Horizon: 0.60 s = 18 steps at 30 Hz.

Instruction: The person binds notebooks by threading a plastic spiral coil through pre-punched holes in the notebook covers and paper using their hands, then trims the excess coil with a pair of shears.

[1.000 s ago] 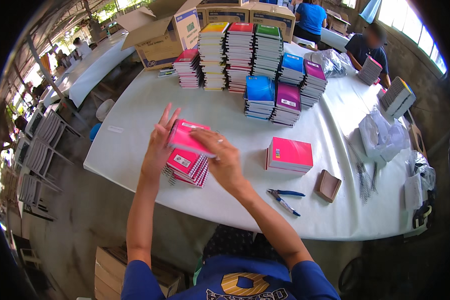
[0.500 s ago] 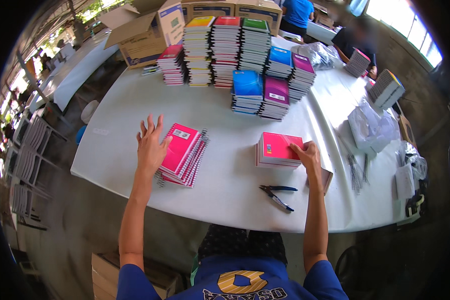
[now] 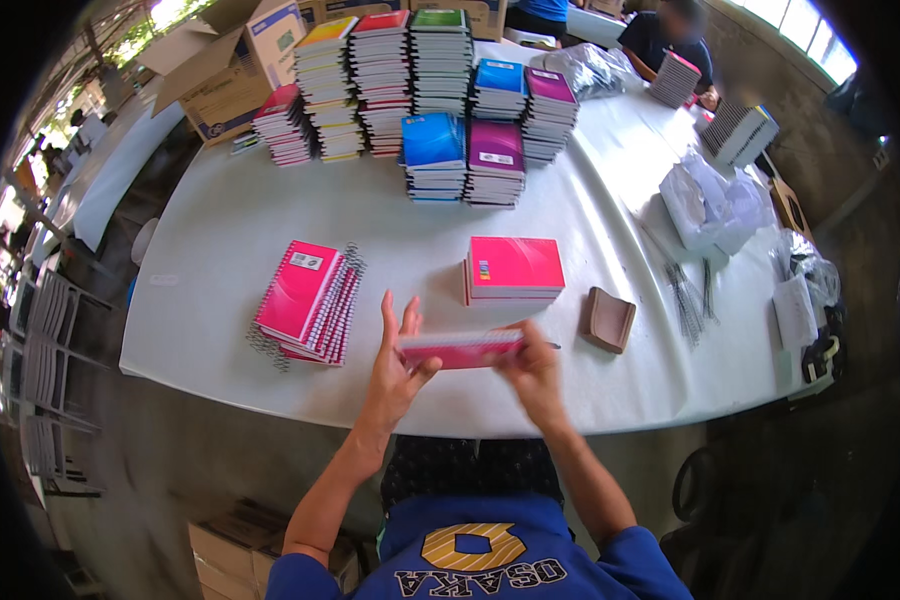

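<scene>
Pinching a pink booklet (image 3: 455, 356) by its left end, the left hand (image 3: 395, 372) has its thumb on the near side, with the index and middle fingers stretched up past the far edge, loosely spread. The right hand (image 3: 532, 370) grasps the booklet's opposite end, its fingers bent inward; motion blur there makes it impossible to tell exactly where each fingertip presses. The booklet lies crosswise between the two hands, just in front of the person's body, near the close edge of the white-covered table (image 3: 410, 255).

Both wrists angle toward the middle. The left forearm (image 3: 335, 490) slants up and to the right, the right forearm (image 3: 590, 480) up and to the left, with the elbows set wide beside a blue shirt (image 3: 420, 508).

To the left of the hands sits a slightly fanned pile of pink spiral-bound notebooks (image 3: 295, 295), coils showing along its sides. Just beyond the booklet stands a squared block of pink-covered pads (image 3: 515, 265), and to its right a small brown tray-like piece (image 3: 607, 320). Farther right are loose wire coils (image 3: 682, 300) and a crumpled white plastic bag (image 3: 715, 210). Toward the far side rise tall stacks of notebooks (image 3: 440, 65) in several colours, beside an open cardboard box (image 3: 225, 90). Beyond them, at the upper right, sits a person in a dark top (image 3: 645, 38).
</scene>
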Motion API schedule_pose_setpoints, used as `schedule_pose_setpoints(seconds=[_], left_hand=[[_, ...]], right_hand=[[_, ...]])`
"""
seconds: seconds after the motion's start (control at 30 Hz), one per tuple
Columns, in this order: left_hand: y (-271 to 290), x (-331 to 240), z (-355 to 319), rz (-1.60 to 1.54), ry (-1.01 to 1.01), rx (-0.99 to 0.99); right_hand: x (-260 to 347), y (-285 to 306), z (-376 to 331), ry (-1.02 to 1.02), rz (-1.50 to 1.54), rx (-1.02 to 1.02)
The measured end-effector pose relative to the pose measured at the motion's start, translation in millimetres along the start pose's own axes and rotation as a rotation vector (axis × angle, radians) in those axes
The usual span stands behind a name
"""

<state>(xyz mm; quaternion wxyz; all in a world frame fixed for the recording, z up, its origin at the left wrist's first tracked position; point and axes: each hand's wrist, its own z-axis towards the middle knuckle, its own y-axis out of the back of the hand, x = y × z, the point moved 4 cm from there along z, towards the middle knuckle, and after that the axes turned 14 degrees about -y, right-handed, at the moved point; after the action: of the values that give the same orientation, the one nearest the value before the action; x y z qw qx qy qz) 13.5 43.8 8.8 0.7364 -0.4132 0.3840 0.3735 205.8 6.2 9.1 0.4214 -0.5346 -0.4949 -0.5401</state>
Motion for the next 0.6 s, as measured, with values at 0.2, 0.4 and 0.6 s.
schedule_pose_setpoints(seconds=[0.2, 0.4, 0.6], left_hand=[[16.3, 1.0, -22.3, 0.625, -0.191, 0.080], [-67.5, -25.3, 4.5, 1.473, -0.453, 0.554], [-62.6, -12.9, -1.4, 1.563, -0.445, 0.596]], right_hand=[[-32.3, -30.6, -19.9, -0.075, 0.024, 0.020], [-22.3, -17.9, -14.7, 0.039, -0.127, 0.111], [27.3, 185.9, 38.7, 0.367, -0.575, -0.704]])
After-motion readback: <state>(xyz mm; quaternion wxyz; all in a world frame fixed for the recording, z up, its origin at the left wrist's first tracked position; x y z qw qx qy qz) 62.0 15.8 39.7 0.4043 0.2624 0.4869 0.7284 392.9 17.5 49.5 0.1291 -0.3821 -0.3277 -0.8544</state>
